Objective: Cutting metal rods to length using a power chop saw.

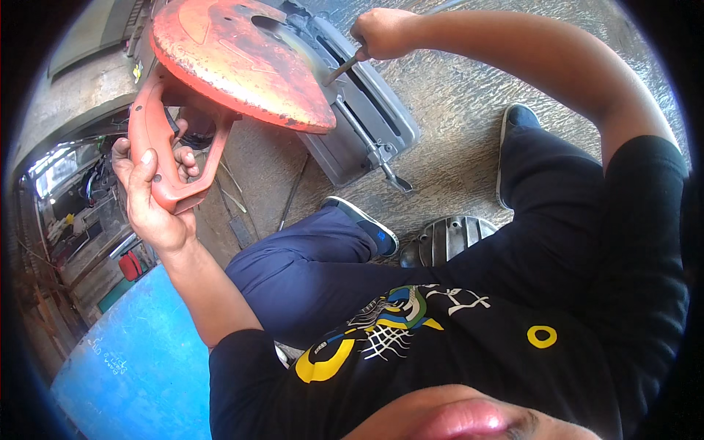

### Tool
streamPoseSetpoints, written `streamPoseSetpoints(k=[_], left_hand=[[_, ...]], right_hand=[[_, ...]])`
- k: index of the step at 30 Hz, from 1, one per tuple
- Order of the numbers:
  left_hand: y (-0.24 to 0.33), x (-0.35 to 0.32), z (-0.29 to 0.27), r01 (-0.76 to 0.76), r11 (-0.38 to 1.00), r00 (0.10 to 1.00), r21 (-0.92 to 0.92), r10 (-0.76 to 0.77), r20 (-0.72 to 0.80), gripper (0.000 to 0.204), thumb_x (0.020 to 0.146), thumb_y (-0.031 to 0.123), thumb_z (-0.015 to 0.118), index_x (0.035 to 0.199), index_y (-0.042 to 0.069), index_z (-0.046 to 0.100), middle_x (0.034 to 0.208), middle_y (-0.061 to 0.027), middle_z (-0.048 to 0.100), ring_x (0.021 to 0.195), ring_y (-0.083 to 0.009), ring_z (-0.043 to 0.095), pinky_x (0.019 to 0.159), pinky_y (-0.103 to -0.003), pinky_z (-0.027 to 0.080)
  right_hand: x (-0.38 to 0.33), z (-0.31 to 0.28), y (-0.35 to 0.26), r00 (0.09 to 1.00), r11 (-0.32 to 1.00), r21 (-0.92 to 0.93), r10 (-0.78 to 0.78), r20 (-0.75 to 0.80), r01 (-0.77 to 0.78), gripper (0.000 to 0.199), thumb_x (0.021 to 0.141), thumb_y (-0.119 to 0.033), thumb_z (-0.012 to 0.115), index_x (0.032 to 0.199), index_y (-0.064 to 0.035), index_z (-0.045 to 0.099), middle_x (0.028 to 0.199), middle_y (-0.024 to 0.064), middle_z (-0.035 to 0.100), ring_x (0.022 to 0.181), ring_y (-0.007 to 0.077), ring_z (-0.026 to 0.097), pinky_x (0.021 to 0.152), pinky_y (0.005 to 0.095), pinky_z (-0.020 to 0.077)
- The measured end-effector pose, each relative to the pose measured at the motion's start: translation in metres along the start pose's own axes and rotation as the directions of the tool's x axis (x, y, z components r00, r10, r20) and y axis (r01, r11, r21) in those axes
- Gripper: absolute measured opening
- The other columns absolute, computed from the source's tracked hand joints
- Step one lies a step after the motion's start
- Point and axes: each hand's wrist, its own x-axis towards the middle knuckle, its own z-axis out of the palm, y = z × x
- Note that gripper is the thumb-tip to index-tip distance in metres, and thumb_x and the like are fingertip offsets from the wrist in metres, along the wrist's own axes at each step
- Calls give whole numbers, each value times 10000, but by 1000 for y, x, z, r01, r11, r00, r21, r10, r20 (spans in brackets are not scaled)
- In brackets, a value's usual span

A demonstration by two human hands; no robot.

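Observation:
At the upper left is a chop saw with a scuffed orange blade guard [235,66] and a looped orange handle [150,139]. My left hand [161,198] is closed round that handle, thumb along its near side. On the far side, my right hand [385,33] grips a thin metal rod [343,70], its arm stretched across from the right. The rod slants down to the saw's grey base [374,110], its end close beside the guard's edge. The guard hides most of the blade and the contact point. A clamp screw [378,158] sticks out from the base toward me.
A blue drum-like surface [139,359] stands at the lower left. A ribbed grey metal part [449,238] lies on the floor by my legs. Several thin rods [295,192] lie beneath the saw. Cluttered shelving [73,227] fills the left side. My shoes [367,224] flank the saw base.

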Motion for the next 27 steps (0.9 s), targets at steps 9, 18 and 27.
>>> streamPoseSetpoints(k=[9, 18, 27], left_hand=[[0, 0, -3, 24, 1000, 1000, -9, -24, -8, 328, 876, 167, 548, 1190, 178, 452, 1130, -305, 544, 737, -244, 591, 625, -309, 505], [0, -1, -2, 22, 1000, 999, -4, -23, -22, 322, 880, 165, 542, 1189, 179, 451, 1130, -303, 546, 736, -245, 590, 620, -309, 505], [0, -1, 0, 13, 1000, 1000, 18, -12, -28, 327, 879, 174, 551, 1190, 185, 451, 1129, -299, 549, 739, -240, 594, 627, -306, 508]], right_hand=[[14, -5, 4, 997, 995, -86, -47, 68, 53, 419, 808, -423, 656, 951, -30, 685, 981, 182, 667, 957, 340, 630, 794, 421, 503], [26, -3, 9, 995, 990, -105, -95, 36, 98, 443, 795, -455, 664, 925, -33, 691, 941, 188, 668, 923, 351, 637, 778, 428, 505], [29, -5, 10, 995, 989, -103, -99, 29, 102, 456, 790, -460, 666, 929, -27, 687, 945, 188, 668, 924, 353, 636, 779, 428, 505]])
